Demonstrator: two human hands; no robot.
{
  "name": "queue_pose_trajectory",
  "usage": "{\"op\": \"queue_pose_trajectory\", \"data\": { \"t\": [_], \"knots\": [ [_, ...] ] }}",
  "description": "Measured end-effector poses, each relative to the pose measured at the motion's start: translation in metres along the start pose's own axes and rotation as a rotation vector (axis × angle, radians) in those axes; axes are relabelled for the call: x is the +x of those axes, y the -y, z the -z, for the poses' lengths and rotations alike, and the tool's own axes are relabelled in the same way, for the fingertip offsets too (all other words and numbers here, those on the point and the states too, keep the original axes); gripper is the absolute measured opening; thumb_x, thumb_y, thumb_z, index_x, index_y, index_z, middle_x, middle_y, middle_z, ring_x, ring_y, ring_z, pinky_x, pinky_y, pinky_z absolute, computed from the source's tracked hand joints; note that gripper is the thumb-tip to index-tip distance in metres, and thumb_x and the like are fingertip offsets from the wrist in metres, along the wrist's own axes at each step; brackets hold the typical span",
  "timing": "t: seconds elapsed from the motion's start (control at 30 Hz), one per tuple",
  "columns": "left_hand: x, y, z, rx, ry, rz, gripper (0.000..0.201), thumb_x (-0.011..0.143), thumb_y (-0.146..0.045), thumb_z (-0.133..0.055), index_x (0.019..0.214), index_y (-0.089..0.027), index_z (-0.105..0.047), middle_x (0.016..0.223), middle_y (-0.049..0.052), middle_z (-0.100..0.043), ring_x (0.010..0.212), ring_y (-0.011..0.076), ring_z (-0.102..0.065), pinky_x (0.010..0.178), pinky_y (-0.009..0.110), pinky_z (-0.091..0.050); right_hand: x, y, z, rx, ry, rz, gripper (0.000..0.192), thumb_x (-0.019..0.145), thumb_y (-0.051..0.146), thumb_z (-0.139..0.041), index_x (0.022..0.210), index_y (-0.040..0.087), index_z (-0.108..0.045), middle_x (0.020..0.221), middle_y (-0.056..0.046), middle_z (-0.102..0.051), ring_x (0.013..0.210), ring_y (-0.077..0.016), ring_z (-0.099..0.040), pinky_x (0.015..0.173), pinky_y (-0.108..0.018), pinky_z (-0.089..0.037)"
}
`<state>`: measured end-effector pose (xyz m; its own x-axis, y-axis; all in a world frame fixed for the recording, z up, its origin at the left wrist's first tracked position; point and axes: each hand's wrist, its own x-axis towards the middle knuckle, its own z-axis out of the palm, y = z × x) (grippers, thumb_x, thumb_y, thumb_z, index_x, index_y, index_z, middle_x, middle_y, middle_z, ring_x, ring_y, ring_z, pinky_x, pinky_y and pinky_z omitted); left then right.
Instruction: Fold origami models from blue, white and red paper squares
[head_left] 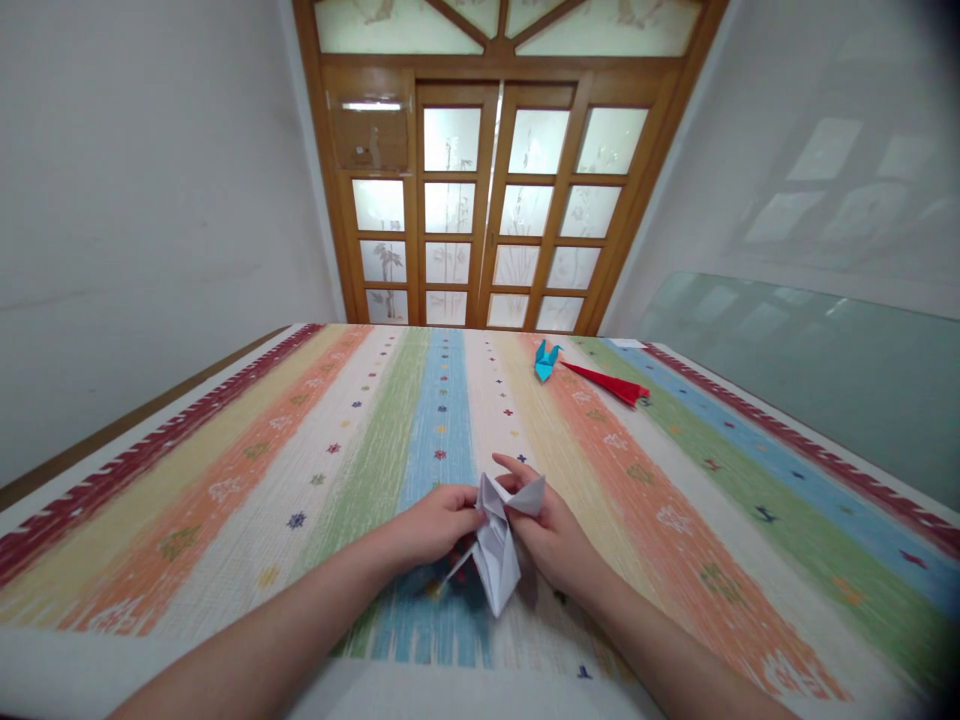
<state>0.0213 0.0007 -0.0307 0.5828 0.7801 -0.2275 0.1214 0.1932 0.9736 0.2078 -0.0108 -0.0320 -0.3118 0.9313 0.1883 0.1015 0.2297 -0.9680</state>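
One white paper fold, held by two hands.
Left hand (431, 525) and right hand (551, 535) pinch the white paper (496, 545) near; one blue paper crane (545, 361) and one red paper fold (609, 384) lie far right on the striped cloth (300, 470).

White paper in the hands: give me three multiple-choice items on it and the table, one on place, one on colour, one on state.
1. Where does the blue origami lie?
A. far side of the cloth, beside the red paper
B. under the left hand
C. on the floor

2. What colour is the paper being held?
A. red
B. white
C. green

3. How is that paper?
A. flat, unfolded
B. crumpled into a ball
C. folded, held by both hands

Answers: 1 A, it sits next to the red paper on the cloth. 2 B, it shows white. 3 C, left hand and right hand pinch its folds.
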Motion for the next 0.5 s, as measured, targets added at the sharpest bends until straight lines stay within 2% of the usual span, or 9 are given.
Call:
{"op": "queue_pose_trajectory", "data": {
  "t": [0.1,0.17,0.23,0.3,0.4,0.5],
  "knots": [
    [0.001,-0.001,-0.001,0.003,-0.006,0.019,0.032,0.091,-0.032,-0.054,0.116,-0.014,-0.063,0.077,0.004,-0.061,0.054,0.0135,-0.055,0.046,0.024,-0.045,0.003,0.000,0.002,0.045,-0.082,-0.039,0.051,0.085,0.026,-0.059,0.135,0.019,-0.053,0.096,-0.003,-0.061,0.078,-0.0180,-0.059,0.073,-0.032,-0.047],
    [-0.002,-0.004,-0.002,0.061,-0.105,-0.028,0.036,0.093,-0.033,-0.052,0.123,-0.015,-0.059,0.092,0.009,-0.064,0.065,0.0167,-0.061,0.049,0.024,-0.046,0.005,-0.001,0.004,0.096,-0.147,-0.069,0.052,0.082,0.027,-0.061,0.133,0.020,-0.054,0.093,-0.002,-0.059,0.075,-0.0176,-0.058,0.070,-0.031,-0.045],
    [-0.009,-0.010,-0.004,0.223,-0.261,-0.183,0.036,0.095,-0.034,-0.051,0.125,-0.017,-0.059,0.108,0.013,-0.065,0.084,0.0219,-0.065,0.059,0.028,-0.050,0.006,-0.001,0.005,0.128,-0.219,-0.093,0.053,0.081,0.028,-0.062,0.133,0.021,-0.054,0.093,-0.002,-0.060,0.073,-0.0174,-0.058,0.068,-0.030,-0.045],
    [-0.020,-0.018,-0.005,0.464,-0.338,-0.407,0.032,0.096,-0.035,-0.054,0.122,-0.019,-0.062,0.118,0.014,-0.065,0.105,0.0259,-0.062,0.079,0.034,-0.051,0.007,-0.002,0.007,0.146,-0.288,-0.119,0.054,0.080,0.029,-0.062,0.134,0.022,-0.055,0.094,-0.002,-0.063,0.071,-0.0175,-0.058,0.065,-0.029,-0.044],
    [-0.033,-0.029,-0.006,0.757,-0.236,-0.664,0.034,0.094,-0.037,-0.062,0.123,-0.020,-0.063,0.124,0.013,-0.065,0.117,0.0277,-0.056,0.102,0.041,-0.043,0.008,-0.005,0.010,0.222,-0.357,-0.172,0.057,0.077,0.028,-0.064,0.134,0.022,-0.055,0.095,-0.002,-0.068,0.069,-0.0180,-0.060,0.062,-0.028,-0.043],
    [-0.035,-0.032,-0.008,0.939,-0.123,-0.809,0.044,0.088,-0.044,-0.070,0.124,-0.020,-0.062,0.127,0.014,-0.063,0.117,0.0289,-0.056,0.103,0.044,-0.043,0.010,-0.010,0.012,0.350,-0.384,-0.219,0.057,0.076,0.024,-0.064,0.132,0.024,-0.056,0.090,-0.001,-0.071,0.069,-0.0175,-0.061,0.061,-0.027,-0.044]
  ]
}}
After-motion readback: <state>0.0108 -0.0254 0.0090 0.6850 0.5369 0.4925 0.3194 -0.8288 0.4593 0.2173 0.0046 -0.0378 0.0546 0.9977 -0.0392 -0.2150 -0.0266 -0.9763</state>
